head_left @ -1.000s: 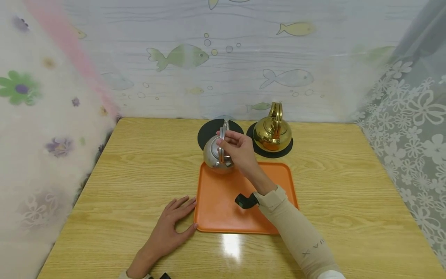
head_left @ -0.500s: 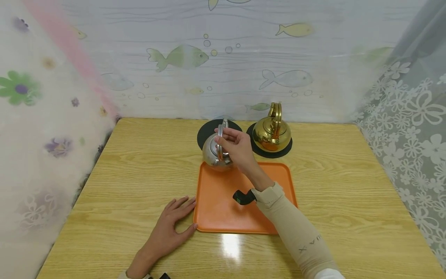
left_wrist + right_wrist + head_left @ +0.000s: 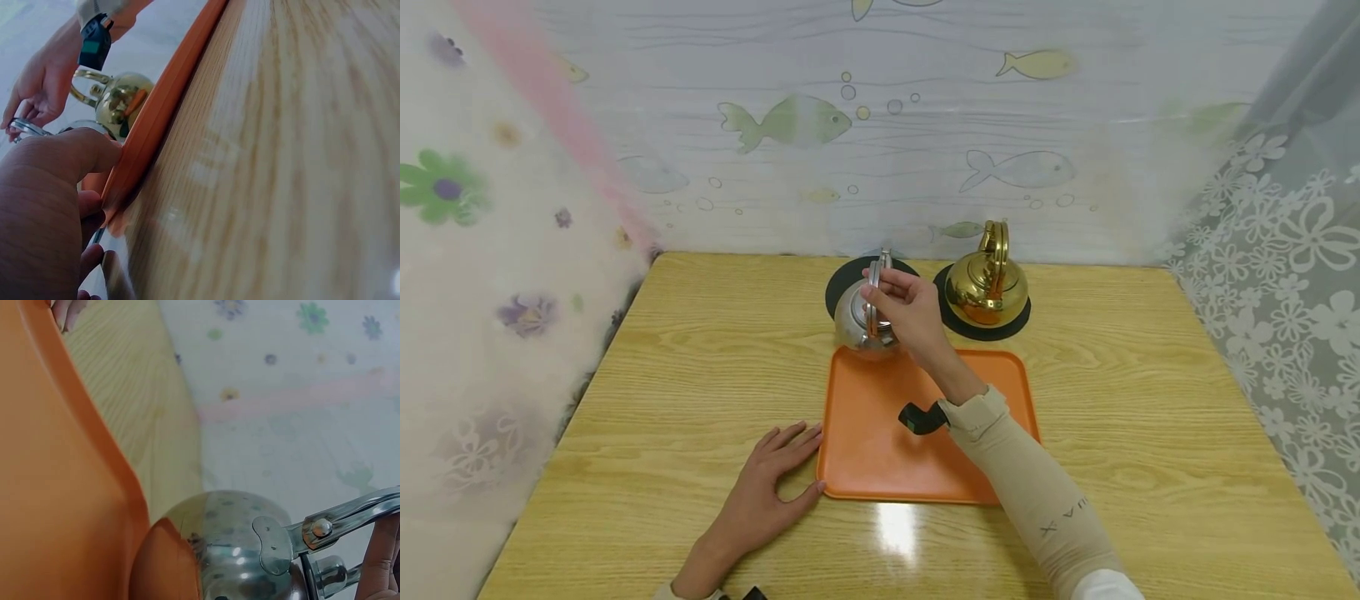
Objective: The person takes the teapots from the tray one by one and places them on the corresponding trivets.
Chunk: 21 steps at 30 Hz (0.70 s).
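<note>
My right hand [image 3: 912,314] holds the arched handle of a silver kettle [image 3: 851,320] over the tray's far left edge, partly in front of the left black round mat [image 3: 844,282]. In the right wrist view the shiny kettle [image 3: 237,550] shows its handle bracket, with fingers at the handle. My left hand [image 3: 765,492] lies on the table with its fingers spread. Its fingertips touch the left rim of the orange tray [image 3: 880,450]; in the left wrist view the thumb rests against the tray's rim [image 3: 140,150]. Whether the kettle touches anything beneath it I cannot tell.
A gold kettle [image 3: 981,287] stands on a second black round mat [image 3: 1000,331] at the back right. The wooden table [image 3: 1150,433] meets a fish-patterned curtain [image 3: 1112,125] behind. Patterned fabric hangs on both sides.
My right hand has carried the silver kettle slightly farther back and to the left, toward the left black mat. The left hand and the tray have stayed where they were.
</note>
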Motion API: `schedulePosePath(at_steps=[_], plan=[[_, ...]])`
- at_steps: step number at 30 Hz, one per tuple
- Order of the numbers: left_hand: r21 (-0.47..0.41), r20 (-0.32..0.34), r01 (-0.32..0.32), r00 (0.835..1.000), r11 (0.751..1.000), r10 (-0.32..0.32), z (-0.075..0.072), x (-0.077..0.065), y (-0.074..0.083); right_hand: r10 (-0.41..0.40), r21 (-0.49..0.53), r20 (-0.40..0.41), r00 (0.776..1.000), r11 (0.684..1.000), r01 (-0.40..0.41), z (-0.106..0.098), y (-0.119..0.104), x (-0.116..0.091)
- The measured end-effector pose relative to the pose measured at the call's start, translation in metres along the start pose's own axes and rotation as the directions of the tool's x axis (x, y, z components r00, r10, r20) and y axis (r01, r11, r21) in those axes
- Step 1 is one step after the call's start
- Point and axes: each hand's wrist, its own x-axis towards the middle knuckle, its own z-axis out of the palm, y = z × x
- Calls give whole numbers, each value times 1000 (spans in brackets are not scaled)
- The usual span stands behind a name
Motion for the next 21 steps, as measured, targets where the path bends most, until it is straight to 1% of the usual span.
schedulePosePath(at_steps=[11,18,21], plan=[[-4,0,1,1000,1000,-1,0,0,0,-5,6,-24,1000,1000,5,-3,3,10],[8,48,38,998,999,-38,-2,1,-1,-9,21,-20,1000,1000,9,-5,1,16],[8,40,26,999,1000,-26,-1,1,-1,-1,14,-22,1000,1000,2,-6,1,19]])
